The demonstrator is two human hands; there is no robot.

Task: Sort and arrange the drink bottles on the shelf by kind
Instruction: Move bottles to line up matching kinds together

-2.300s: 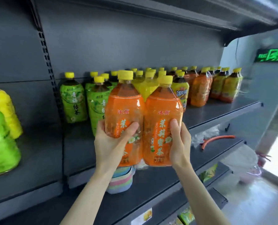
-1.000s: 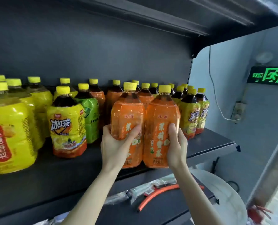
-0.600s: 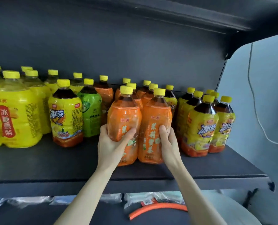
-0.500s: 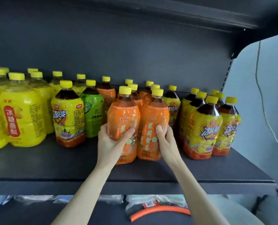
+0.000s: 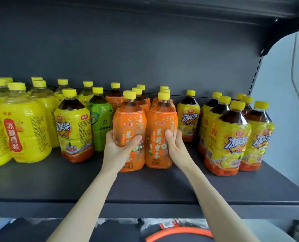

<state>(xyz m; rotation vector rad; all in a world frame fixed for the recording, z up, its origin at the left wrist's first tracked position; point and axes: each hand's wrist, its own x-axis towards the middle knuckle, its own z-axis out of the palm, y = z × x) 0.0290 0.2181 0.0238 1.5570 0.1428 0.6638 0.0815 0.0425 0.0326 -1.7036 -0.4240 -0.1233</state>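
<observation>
Orange bottles (image 5: 130, 130) | placed before orange row (image 5: 114, 100) | left grip (image 5: 118, 149), right grip (image 5: 176, 147) each clamped on one | green bottle (image 5: 100, 123) beside row judged unsorted

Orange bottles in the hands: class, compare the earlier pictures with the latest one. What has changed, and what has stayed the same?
The left orange bottle and right orange bottle were carried from mid-air onto the shelf; they now appear to stand there, in front of the other orange bottles. Unchanged: the left hand and right hand still grip one bottle each.
</observation>
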